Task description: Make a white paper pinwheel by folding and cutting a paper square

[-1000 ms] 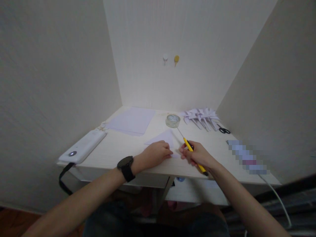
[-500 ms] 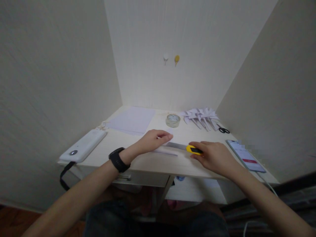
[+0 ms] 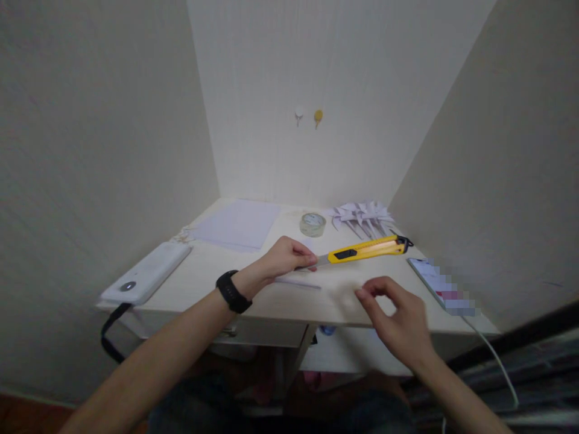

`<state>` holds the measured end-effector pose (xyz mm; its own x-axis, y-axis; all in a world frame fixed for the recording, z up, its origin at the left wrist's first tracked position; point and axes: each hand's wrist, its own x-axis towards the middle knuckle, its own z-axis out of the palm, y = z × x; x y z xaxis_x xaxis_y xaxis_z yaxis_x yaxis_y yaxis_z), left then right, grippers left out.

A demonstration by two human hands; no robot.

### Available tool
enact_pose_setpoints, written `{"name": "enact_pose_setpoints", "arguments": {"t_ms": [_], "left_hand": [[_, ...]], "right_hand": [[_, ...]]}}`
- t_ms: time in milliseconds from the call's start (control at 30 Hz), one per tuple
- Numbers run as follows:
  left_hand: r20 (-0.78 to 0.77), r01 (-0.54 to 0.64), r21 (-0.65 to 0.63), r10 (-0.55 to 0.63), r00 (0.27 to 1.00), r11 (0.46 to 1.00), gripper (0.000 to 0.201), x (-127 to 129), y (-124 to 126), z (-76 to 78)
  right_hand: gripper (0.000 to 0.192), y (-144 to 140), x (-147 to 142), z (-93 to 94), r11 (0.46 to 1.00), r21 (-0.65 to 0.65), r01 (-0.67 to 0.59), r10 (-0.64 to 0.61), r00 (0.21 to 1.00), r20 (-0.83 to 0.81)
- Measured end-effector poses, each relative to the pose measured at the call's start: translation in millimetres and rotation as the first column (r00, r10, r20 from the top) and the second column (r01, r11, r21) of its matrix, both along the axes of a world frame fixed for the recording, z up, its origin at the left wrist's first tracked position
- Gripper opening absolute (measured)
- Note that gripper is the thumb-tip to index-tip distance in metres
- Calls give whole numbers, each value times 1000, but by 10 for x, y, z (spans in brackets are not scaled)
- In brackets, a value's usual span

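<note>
two hands at the desk's (image 3: 208,274) front edge: my left hand (image 3: 283,258) presses the folded paper (image 3: 296,281) flat, fingertips pinched on the blade tip of the yellow utility knife (image 3: 364,249) lying toward the right edge, my right hand (image 3: 400,319) hovering open, empty.

Glossy yellow plastic utility knife (image 3: 364,249) with bare metal blade, matt white paper (image 3: 296,281), pale wood-grain desk (image 3: 235,283).

A pale wooden desk (image 3: 212,274) carries white paper sheets (image 3: 237,223) beyond the left hand (image 3: 284,258), clear tape roll (image 3: 312,224) nearby.
</note>
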<state>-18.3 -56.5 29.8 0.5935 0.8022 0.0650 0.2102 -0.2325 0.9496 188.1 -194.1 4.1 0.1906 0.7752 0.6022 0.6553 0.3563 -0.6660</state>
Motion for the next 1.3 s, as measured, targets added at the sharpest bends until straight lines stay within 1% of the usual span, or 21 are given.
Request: {"name": "enact_pose_setpoints", "arguments": {"t_ms": [33,67,100,133,167,200,267,333,400,433,500,567,633,733,833,900,933,1033,1133,1233,1300], "left_hand": [[14,-6,-5,7,1000,1000,13,30,-14,-3],[28,-11,-2,11,1000,1000,13,67,-30,-9],[40,-17,9,17,999,1000,13,108,-48,-19],[46,-21,27,20,999,999,13,151,-64,-32],[43,-22,54,20,999,998,13,193,-78,-48],[29,-21,89,19,999,996,14,231,-88,-65],[-16,-16,165,19,1000,986,17,282,-93,-99],[-79,6,248,15,997,969,22,281,-78,-128],[-174,51,378,17,985,925,29,216,-52,-149],[-231,78,462,35,972,883,33,162,-40,-159],[-333,121,623,122,935,773,40,26,-25,-188],[-397,151,704,209,894,694,40,-109,-35,-243],[-453,240,723,183,873,647,35,-206,-72,-331],[-497,395,745,53,866,538,32,-263,-153,-507],[-499,438,779,21,866,449,34,-268,-214,-671],[-475,420,805,33,879,419,35,-271,-234,-739],[-458,401,815,40,888,417,35,-274,-239,-756],[-402,328,823,68,913,465,31,-280,-254,-750],[-392,310,808,64,918,501,28,-277,-267,-710],[-383,312,796,34,923,518,30,-272,-258,-705],[-357,299,793,8,934,531,35,-275,-236,-730]], "right_hand": [[27,53,-40,-52,988,-128,-86,59,978,-201],[40,127,-74,-86,950,-195,-243,148,903,-402],[49,214,-99,-103,907,-198,-372,202,796,-570],[55,304,-114,-106,876,-160,-455,236,694,-680],[58,388,-122,-100,855,-125,-504,260,623,-738],[58,462,-125,-91,847,-91,-524,274,576,-770],[51,564,-123,-87,863,-44,-504,281,550,-786],[41,608,-116,-115,895,-20,-445,266,570,-777],[32,609,-98,-168,924,-3,-382,242,592,-769],[29,601,-80,-198,935,7,-355,230,592,-772],[26,580,-26,-254,955,29,-296,200,567,-799],[27,567,40,-303,971,44,-237,166,526,-834],[28,570,96,-351,981,44,-190,133,488,-863],[32,591,119,-424,984,31,-176,107,445,-889],[34,597,87,-483,982,20,-187,103,452,-886],[35,588,64,-503,979,1,-205,100,473,-875],[36,581,57,-507,977,-13,-215,95,487,-868],[39,556,48,-505,971,-54,-232,81,534,-842],[37,530,48,-508,978,-42,-205,92,601,-794],[33,505,60,-536,980,-34,-196,117,707,-697],[32,492,78,-565,980,-70,-184,107,798,-593]]}}
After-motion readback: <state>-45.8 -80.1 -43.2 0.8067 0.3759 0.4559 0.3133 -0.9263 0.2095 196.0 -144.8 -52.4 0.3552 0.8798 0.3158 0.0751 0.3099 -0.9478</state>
